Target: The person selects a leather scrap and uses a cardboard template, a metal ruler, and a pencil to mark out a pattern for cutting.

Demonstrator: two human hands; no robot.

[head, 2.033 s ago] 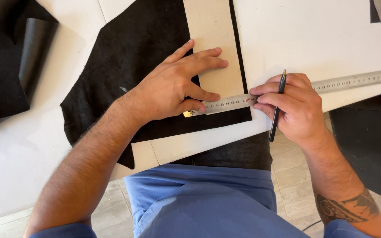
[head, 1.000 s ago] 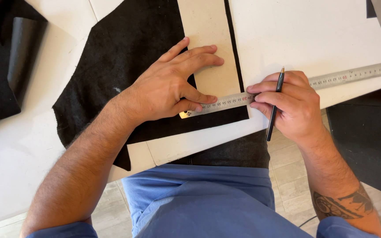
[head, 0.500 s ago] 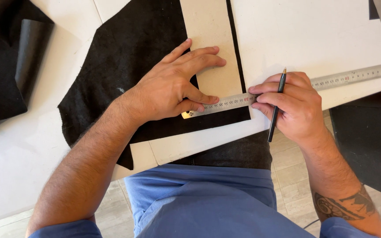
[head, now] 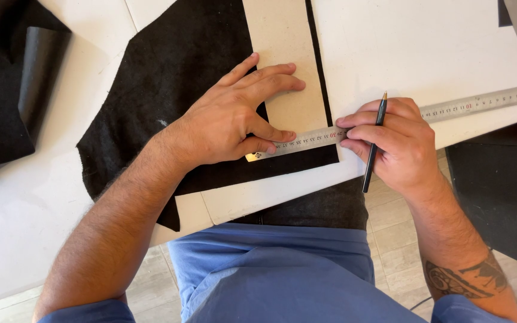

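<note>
Under both hands lies a steel ruler (head: 312, 139) — the right hand (head: 393, 143) presses it with curled fingers, holding a black pen (head: 374, 143); the left hand (head: 234, 119), spread flat, pins ruler, beige strip (head: 282, 54) and black fabric (head: 175, 78) beyond.

Your view is bright and evenly lit, with soft daylight that leaves the white table (head: 426, 48) close to washed out. Your left hand (head: 234, 119) and right hand (head: 390, 143) cast only faint, short shadows. The metal ruler (head: 480, 101) shows a mild sheen, no harsh glare. Focus is sharp throughout; the black fabric (head: 169, 90) holds little detail
</note>
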